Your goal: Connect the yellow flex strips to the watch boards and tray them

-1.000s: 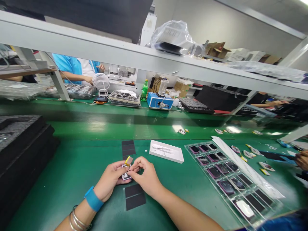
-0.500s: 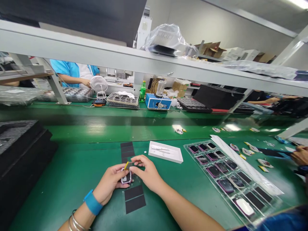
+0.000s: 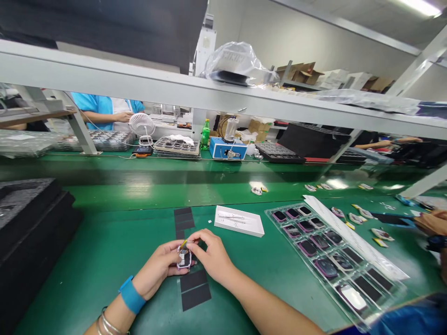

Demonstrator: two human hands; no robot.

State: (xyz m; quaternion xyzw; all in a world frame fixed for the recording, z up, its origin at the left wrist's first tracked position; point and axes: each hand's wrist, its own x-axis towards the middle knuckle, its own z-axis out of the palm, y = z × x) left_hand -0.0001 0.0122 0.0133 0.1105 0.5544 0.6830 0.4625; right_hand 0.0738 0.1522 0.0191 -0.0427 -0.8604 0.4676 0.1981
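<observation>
My left hand (image 3: pixel 159 264) is closed round the edge of a small smartwatch case (image 3: pixel 184 259), its open inside facing up and its rim whitish purple. A thin piece with a yellow edge (image 3: pixel 183 243), which looks like a battery, stands tilted at the top of the case. At that piece, the thumb and fingers of my right hand (image 3: pixel 212 257) are pinched together. Those fingertips partly hide it. Black rectangular sheets (image 3: pixel 196 289) lie on the green table under and in front of my hands, with more black sheets (image 3: pixel 184 218) behind them.
A white box lid (image 3: pixel 239 221) with small parts sits behind my right hand. To the right, a clear tray (image 3: pixel 316 251) holds several watch screens. Black foam blocks (image 3: pixel 42 251) stand at left. Loose watch cases (image 3: pixel 356 218) and another person's hand (image 3: pixel 433 222) are at far right.
The yellow-edged piece has tipped and now shows mostly its edge. My right fingers have closed in at the top of the case, whose inside shows more.
</observation>
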